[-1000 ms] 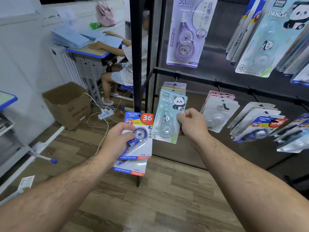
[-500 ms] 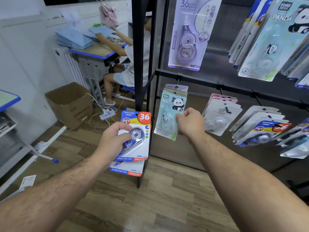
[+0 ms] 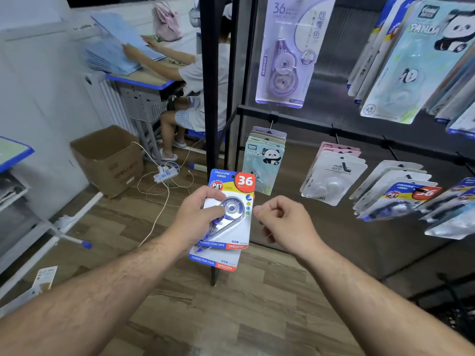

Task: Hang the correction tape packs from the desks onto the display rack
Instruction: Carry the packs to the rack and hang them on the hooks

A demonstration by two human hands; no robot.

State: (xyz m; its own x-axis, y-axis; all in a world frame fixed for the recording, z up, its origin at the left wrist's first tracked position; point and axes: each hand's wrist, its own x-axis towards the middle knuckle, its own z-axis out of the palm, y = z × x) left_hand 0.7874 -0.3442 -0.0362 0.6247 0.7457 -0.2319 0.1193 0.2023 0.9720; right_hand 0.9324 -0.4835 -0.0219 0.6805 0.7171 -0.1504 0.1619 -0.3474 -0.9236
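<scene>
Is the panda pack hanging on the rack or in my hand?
Hanging: panda pack hangs from the rack; right hand is apart, empty.

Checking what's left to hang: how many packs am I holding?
2, both in the left hand: a front pack, and a second pack behind it, only its bottom edge showing. More may hide between. The right hand holds none.

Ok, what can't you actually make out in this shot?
Head view, how many blue packs the left hand grips: the front one covers the rest.
Head view, stacked packs behind the panda pack: only top edges show.
Head view, rightmost hanging packs: cut off by the frame edge.
</scene>
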